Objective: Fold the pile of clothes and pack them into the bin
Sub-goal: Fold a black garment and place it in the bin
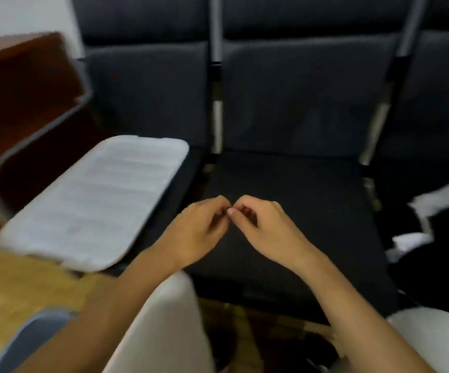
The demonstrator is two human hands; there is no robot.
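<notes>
Hands, left hand (199,230) and right hand (263,224), hover fingertip-to-fingertip over the dark seat (298,189), fingers curled, holding nothing visible.

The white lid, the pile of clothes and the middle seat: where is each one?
white lid (94,200), head view, middle of its ribbed top.
pile of clothes (444,238), head view, black cloth at the right edge.
middle seat (298,184), head view, bare cushion beyond the hands.
</notes>
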